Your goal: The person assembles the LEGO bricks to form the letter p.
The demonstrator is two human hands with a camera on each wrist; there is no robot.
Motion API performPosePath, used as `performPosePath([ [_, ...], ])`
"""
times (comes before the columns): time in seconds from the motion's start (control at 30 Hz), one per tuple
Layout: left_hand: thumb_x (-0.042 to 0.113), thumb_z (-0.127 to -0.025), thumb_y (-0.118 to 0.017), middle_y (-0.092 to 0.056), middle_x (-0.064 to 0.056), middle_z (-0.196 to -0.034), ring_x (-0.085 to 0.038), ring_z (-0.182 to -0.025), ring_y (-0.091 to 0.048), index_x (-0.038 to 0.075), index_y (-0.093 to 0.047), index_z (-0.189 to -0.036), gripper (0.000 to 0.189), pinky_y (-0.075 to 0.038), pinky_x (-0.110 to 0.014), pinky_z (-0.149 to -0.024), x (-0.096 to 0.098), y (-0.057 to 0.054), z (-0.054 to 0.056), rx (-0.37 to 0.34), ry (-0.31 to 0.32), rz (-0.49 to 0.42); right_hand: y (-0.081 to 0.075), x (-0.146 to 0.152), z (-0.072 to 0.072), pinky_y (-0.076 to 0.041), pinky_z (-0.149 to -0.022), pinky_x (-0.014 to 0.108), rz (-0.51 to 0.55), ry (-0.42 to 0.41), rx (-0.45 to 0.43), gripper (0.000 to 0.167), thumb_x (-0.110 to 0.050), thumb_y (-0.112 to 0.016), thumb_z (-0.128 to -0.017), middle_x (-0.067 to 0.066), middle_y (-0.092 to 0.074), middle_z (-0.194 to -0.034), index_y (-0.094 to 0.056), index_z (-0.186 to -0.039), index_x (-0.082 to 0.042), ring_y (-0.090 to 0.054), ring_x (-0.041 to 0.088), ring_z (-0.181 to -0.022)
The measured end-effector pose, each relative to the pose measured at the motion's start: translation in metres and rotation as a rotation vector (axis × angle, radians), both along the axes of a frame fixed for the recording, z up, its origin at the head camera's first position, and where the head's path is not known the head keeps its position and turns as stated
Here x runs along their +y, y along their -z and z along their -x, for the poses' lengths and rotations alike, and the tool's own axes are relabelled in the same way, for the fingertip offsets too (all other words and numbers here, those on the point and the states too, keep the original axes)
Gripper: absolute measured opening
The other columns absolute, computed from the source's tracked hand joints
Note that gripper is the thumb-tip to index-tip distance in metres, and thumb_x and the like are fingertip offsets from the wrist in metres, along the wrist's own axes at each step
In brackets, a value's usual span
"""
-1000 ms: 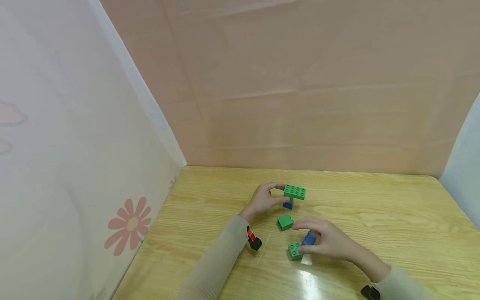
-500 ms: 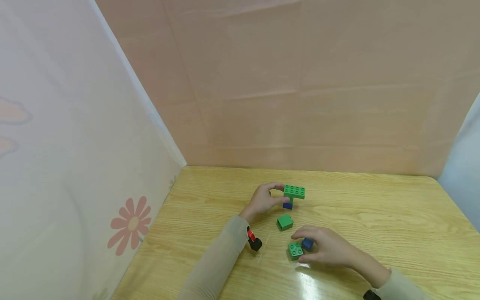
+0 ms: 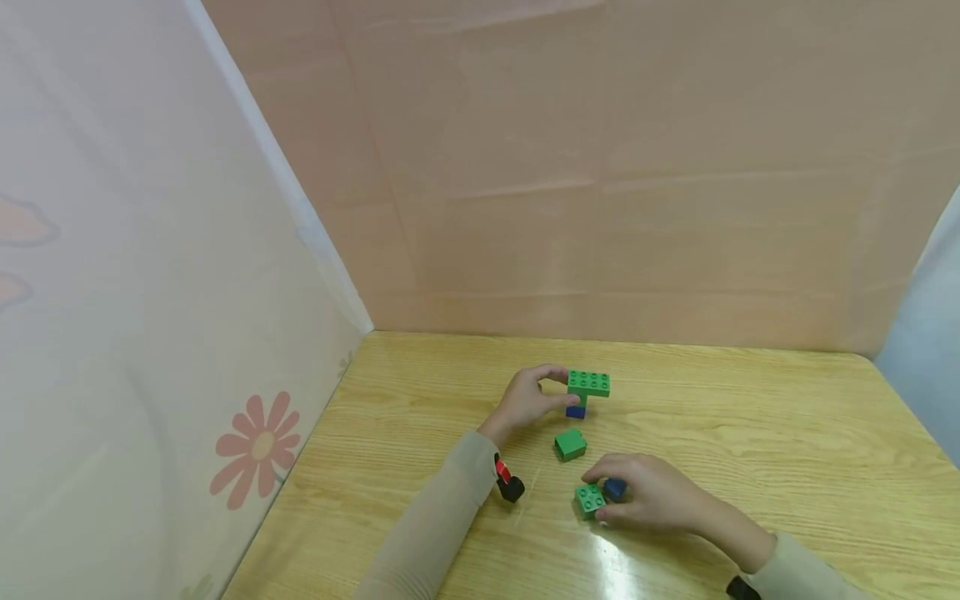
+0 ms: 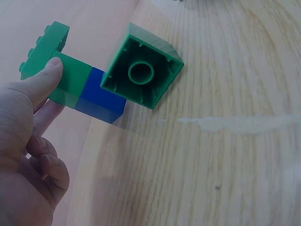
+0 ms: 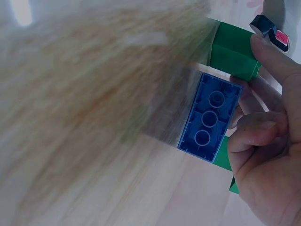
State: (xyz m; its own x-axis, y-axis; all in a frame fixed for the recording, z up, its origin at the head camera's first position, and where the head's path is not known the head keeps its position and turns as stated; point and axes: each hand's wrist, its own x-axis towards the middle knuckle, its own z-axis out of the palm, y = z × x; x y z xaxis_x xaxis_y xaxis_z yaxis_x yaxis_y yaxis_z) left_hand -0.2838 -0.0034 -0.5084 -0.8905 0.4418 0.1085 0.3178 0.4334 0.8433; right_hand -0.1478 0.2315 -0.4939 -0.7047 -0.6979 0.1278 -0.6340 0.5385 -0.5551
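Observation:
My left hand (image 3: 523,406) pinches a small tower of toy building bricks by its middle, green brick. A long green brick (image 3: 588,382) overhangs to the right on top, and a blue brick (image 3: 575,412) forms the base. My right hand (image 3: 652,493) pinches a square green brick (image 3: 590,501), studs up, between thumb and finger. Under that palm a blue brick (image 5: 210,117) lies on its side, its hollow underside showing in the right wrist view. Between the hands another green brick (image 3: 570,444) lies on its side, its hollow underside (image 4: 141,73) facing the left wrist camera.
The bricks are on a wood-grain table (image 3: 750,433). A tan sheet (image 3: 637,208) hangs behind its far edge, and a pale cloth with a flower print (image 3: 262,446) borders the left side. A black wrist camera (image 3: 511,487) sits on the left sleeve.
My right hand has come down slightly toward the person and its thumb and finger have closed on the square green brick. The left hand has stayed in place on the tower.

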Motion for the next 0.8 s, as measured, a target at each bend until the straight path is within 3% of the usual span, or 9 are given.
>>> performPosePath([
  [0.1,0.042,-0.089,-0.084,-0.068,0.021,-0.115,-0.004,-0.121,-0.056,0.022,-0.072,-0.126,0.044,-0.048,-0.037,-0.098,0.0,0.001,0.0,0.009,0.0,0.007,0.002,0.001,0.0,-0.057,-0.087,0.041,0.007,-0.008,-0.003,0.039,-0.044,-0.079,-0.092,-0.014,-0.068,-0.12,-0.075,-0.121,-0.018,-0.067,0.012,-0.109],
  [0.23,0.043,-0.089,-0.084,-0.069,0.021,-0.115,-0.012,-0.121,-0.06,0.02,-0.073,-0.129,0.048,-0.049,-0.032,-0.09,0.0,0.003,-0.001,0.016,-0.004,0.01,0.004,0.001,0.0,-0.057,-0.087,0.041,0.017,-0.017,0.002,0.036,-0.042,-0.08,-0.092,-0.016,-0.068,-0.119,-0.075,-0.12,-0.02,-0.067,0.011,-0.108],
  [0.37,0.043,-0.089,-0.084,-0.069,0.021,-0.114,-0.024,-0.111,-0.063,0.019,-0.073,-0.128,0.048,-0.048,-0.028,-0.079,0.0,0.004,-0.001,0.016,-0.007,0.004,0.003,0.001,0.0,-0.057,-0.088,0.042,0.023,-0.017,0.006,0.033,-0.042,-0.079,-0.093,-0.017,-0.067,-0.119,-0.074,-0.12,-0.023,-0.066,0.01,-0.108],
  [0.5,0.044,-0.088,-0.084,-0.069,0.021,-0.115,-0.021,-0.09,-0.059,0.019,-0.074,-0.128,0.048,-0.046,-0.026,-0.068,0.0,0.003,-0.001,0.015,-0.016,0.011,0.001,0.0,0.0,-0.057,-0.085,0.039,0.054,-0.015,0.031,0.034,-0.042,-0.079,-0.094,-0.016,-0.069,-0.118,-0.074,-0.12,-0.02,-0.067,0.009,-0.104],
  [0.63,0.045,-0.087,-0.085,-0.069,0.02,-0.117,-0.017,-0.085,-0.055,0.019,-0.075,-0.128,0.049,-0.045,-0.025,-0.067,0.001,0.002,-0.001,0.012,-0.022,0.017,-0.006,0.002,0.003,-0.058,-0.081,0.037,0.104,-0.004,0.065,0.037,-0.04,-0.078,-0.094,-0.012,-0.071,-0.118,-0.074,-0.121,-0.015,-0.069,0.01,-0.098],
  [0.8,0.045,-0.088,-0.084,-0.07,0.016,-0.122,-0.02,-0.092,-0.059,0.018,-0.075,-0.128,0.049,-0.048,-0.026,-0.073,0.001,0.0,-0.001,0.014,-0.02,0.032,-0.023,0.006,0.011,-0.056,-0.071,0.032,0.163,0.026,0.113,0.037,-0.036,-0.08,-0.093,-0.004,-0.073,-0.119,-0.074,-0.122,-0.015,-0.068,0.011,-0.089],
])
